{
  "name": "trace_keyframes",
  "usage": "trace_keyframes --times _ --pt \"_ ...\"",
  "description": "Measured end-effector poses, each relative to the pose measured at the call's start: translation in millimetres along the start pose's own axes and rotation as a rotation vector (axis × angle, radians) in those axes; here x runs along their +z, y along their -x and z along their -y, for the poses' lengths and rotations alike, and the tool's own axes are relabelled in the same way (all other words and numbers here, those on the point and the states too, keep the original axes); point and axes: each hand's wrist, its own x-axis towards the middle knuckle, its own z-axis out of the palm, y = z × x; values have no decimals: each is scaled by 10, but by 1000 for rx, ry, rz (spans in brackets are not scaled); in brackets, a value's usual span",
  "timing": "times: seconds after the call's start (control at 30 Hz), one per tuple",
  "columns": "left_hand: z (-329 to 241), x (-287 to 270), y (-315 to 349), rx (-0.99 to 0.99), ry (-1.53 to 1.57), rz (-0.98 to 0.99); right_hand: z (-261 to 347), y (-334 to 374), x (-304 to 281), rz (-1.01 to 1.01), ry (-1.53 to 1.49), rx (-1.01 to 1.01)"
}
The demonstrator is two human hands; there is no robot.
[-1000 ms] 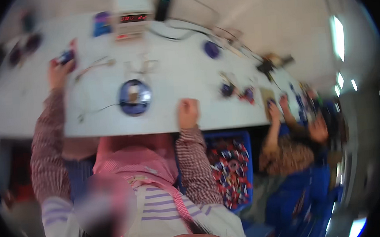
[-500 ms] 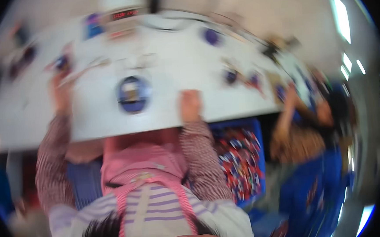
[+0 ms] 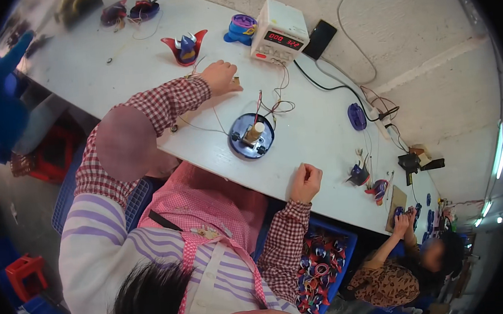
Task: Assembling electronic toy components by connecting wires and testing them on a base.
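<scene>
My left hand (image 3: 221,77) reaches over the white table below a power supply. Its fingers are bent together around a small thing mostly hidden under them, with thin wires running out. Closer to me sits a round dark-blue base (image 3: 251,135) with an upright tan cylinder (image 3: 255,131) and black clips. Red and dark leads rise from it toward the supply. My right hand (image 3: 307,182) rests closed at the table's near edge, with nothing visible in it. A red and purple horned part (image 3: 185,48) stands beyond my left hand.
The white power supply (image 3: 279,29) stands against the wall beside a blue and purple part (image 3: 240,29) and a black phone-like slab (image 3: 320,39). A blue crate (image 3: 343,255) of red and blue parts lies below right. A co-worker's hands (image 3: 405,222) work farther along.
The view has turned and sharpened. My left hand has moved right from beside the horned part, closer to the power supply and base. My right hand stays closed near the table edge.
</scene>
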Motion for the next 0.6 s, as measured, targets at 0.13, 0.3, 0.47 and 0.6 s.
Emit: trace_keyframes --times 0.13,0.3,0.47,0.6 --pt "-90 102 -16 -161 -47 68 0 -4 -5 34 0 28" --pt "-21 -165 220 -157 456 55 297 -42 -50 -62 -55 43" --pt "-104 -556 919 -292 1171 174 1129 27 -156 108 -272 -98" --pt "-136 -701 1365 -303 1490 245 1815 65 288 570 -533 -148"
